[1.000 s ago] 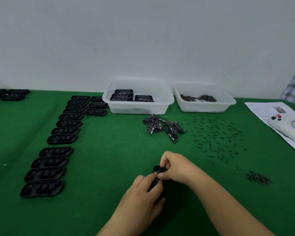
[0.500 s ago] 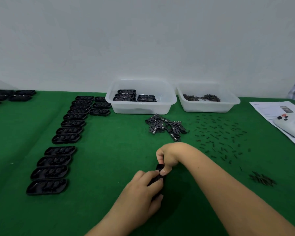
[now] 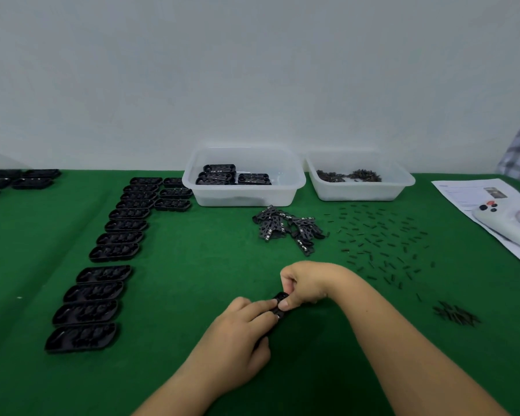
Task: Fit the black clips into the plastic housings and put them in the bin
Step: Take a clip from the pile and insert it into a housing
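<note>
- Between the two hands, low on the green worktop (image 3: 192, 280), one black housing (image 3: 278, 306) is being worked on — the left hand (image 3: 237, 334) has its fingers curled over the near end, and the right hand (image 3: 302, 285) pinches down at the far end, apparently seating a clip. That grip is narrow; the clip itself is hidden under the fingertips.
- Beyond the grip, the clear bin (image 3: 243, 175) holds only a few finished housings, three or four as far as I can tell.
- Left of the grip, a long column of empty housings (image 3: 108, 259) waits, with more at the far left edge.
- Just past the right hand, a heap of black clips (image 3: 287, 229) lies untouched; small dark pieces (image 3: 379, 244) are scattered to its right, and a second tub (image 3: 360, 178) holds more.
- By my reckoning the job is early — one piece in hand, most housings still to fit and bin.
</note>
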